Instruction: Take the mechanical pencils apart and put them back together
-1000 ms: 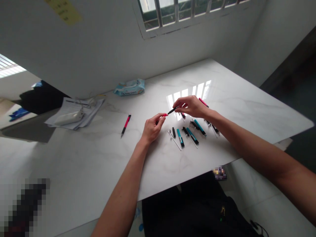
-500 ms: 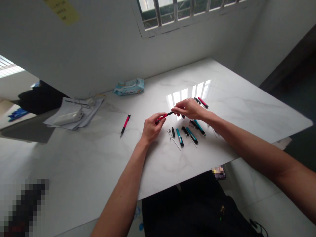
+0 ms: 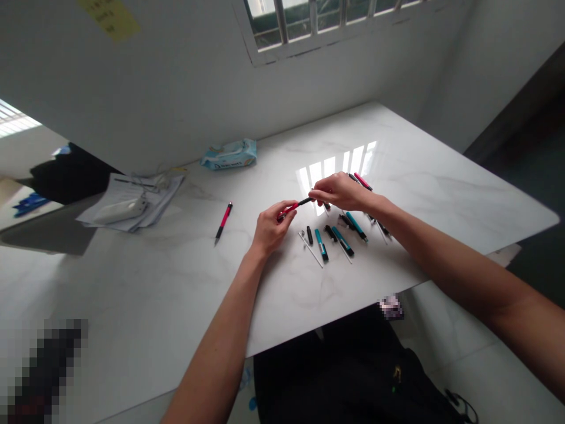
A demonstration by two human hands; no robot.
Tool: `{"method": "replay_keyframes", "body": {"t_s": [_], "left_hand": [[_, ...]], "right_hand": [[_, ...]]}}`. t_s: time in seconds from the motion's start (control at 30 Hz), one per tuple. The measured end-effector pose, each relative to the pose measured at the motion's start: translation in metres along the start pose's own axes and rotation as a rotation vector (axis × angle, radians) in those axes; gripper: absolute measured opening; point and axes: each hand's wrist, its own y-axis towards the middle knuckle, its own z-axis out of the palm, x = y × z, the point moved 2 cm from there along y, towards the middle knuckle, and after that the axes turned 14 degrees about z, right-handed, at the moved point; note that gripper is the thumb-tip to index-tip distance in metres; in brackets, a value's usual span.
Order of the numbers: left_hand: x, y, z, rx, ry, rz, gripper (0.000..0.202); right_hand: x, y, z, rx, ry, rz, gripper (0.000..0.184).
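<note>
The white marble counter (image 3: 419,194) is carrying everything, with a wipes pack (image 3: 228,154) and papers (image 3: 132,200) lying well back. Above its middle, the left hand (image 3: 270,227) is pinching the pink pen barrel (image 3: 288,209) while the right hand (image 3: 338,191) is gripping its black tip (image 3: 305,202), the axis running between them. Teal pen parts (image 3: 342,240) are lying just beneath; a spare pink pen (image 3: 224,222) is lying to the left.

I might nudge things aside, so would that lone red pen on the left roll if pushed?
Probably yes: the red pen looks slim and round, and the marble table is glossy, so it may roll or slide. It seems stiff and light. A clip might stop it, but that is too small to see.
</note>
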Motion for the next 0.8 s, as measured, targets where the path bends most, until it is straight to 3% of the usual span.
{"method": "replay_keyframes", "body": {"t_s": [0.8], "left_hand": [[-0.0023, -0.0003, -0.0007, -0.013, -0.003, -0.002, 0.034]], "right_hand": [[0.0012, -0.0012, 0.0037, -0.026, -0.001, -0.012, 0.032]]}}
